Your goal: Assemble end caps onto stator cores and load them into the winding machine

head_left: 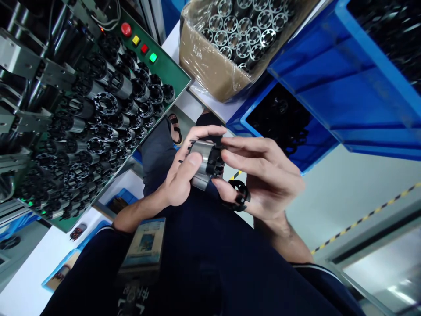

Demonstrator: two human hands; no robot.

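My left hand point(180, 177) is closed around a silver metal stator core point(204, 151), its thumb pressed on the side. A black slotted plastic end cap point(215, 163) sits at the core's right end, and thin black prongs stick out at the left end. The fingertips and thumb of my right hand point(272, 175) pinch around that end cap. A second black plastic ring point(242, 195) rests against the base of my right thumb, partly hidden by it. Whether the pinched cap is fully seated on the core cannot be made out.
At left, a green machine table point(179, 79) carries many stator cores with black caps and lit buttons. A plastic-lined cardboard box point(213, 66) of bare metal cores stands ahead. Blue bins point(305, 83) with black parts are at right. A blue tray point(49, 281) lies lower left.
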